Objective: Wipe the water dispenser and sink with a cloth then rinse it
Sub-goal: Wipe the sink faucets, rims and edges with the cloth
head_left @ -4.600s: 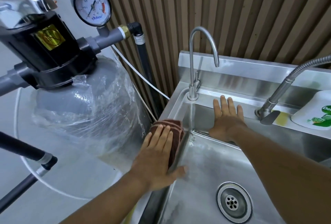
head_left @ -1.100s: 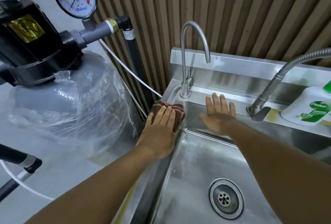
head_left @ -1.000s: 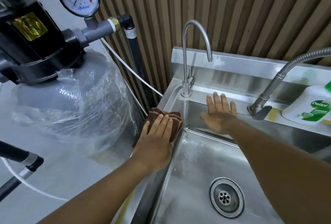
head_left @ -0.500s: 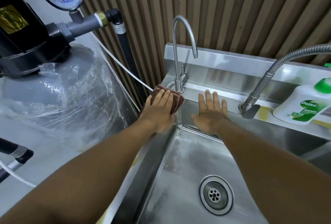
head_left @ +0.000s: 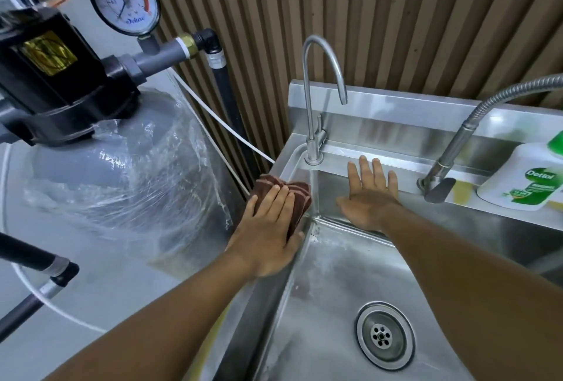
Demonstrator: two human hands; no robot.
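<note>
Left hand (head_left: 268, 228) flat, fingers straight, pressing cloth (head_left: 266, 182) on sink (head_left: 291, 161) left rim; tap base (head_left: 313, 153) at 1 o'clock, right hand (head_left: 368, 198) braced open.

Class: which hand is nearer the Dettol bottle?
Right. The right hand lies flat on the back wall of the sink, nearer the Dettol bottle; the left hand presses the cloth on the left rim, farther off.
</note>
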